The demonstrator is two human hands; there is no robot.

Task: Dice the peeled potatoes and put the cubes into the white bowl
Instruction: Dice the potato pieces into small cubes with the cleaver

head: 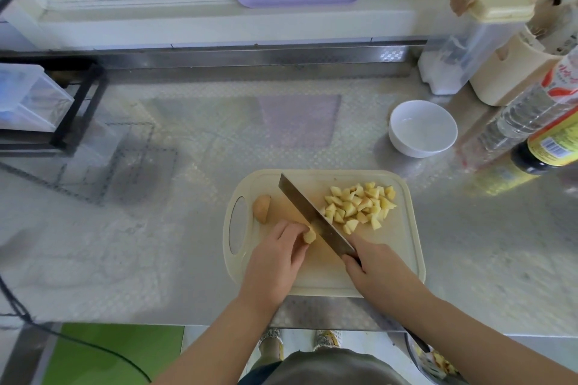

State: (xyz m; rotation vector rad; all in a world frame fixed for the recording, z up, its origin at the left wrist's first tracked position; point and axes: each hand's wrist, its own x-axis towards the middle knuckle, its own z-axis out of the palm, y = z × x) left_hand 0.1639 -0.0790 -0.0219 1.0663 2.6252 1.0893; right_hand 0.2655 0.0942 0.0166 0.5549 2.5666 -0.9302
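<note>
Steel counter [187,228] with an embossed pattern carries a cream cutting board [391,253] at its front edge. On the board, the left hand [275,262] pinches a potato piece [309,236] with curled fingers. The cleaver [312,216] blade is right beside it, tip toward 11 o'clock. The right hand [375,269] is clenched round the cleaver's dark handle. Potato cubes [359,206] lie heaped at the board's 2 o'clock, and a peeled potato half [262,208] sits at 9 o'clock. The white bowl [413,148] stands off the board at 1 o'clock.

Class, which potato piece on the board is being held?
The small piece pinched by the left hand, beside the knife; the larger chunk and the cubes lie untouched.
</note>
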